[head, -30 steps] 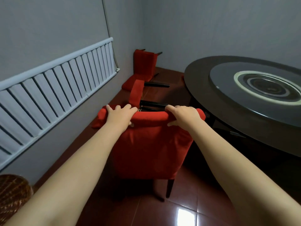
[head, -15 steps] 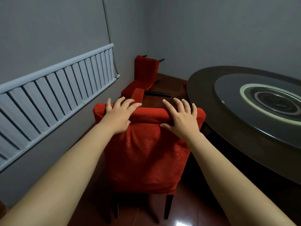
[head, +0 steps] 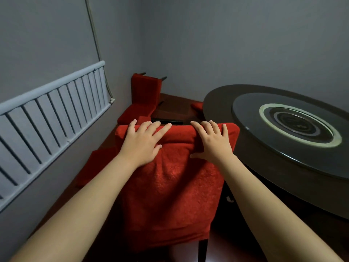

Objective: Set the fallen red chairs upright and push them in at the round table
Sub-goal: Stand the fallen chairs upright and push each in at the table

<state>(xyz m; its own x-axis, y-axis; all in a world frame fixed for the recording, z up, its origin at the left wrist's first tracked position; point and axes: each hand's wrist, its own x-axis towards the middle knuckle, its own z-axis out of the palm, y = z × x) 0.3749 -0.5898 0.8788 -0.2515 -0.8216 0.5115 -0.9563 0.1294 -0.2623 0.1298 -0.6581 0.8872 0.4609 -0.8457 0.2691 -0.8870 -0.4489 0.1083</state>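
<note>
I see both hands laid flat and apart on the top edge of the near red chair (head: 170, 186): the left hand (head: 142, 143) and right hand (head: 213, 143) have straight, spread fingers over the backrest, thumbs on its near face, gripping nothing. That chair stands upright just beside the rim of the round tabletop (head: 245, 154), on my right. Beyond it, a second red chair (head: 144, 91) lies tipped over in the corner, below the wall radiator (head: 47, 120).
</note>
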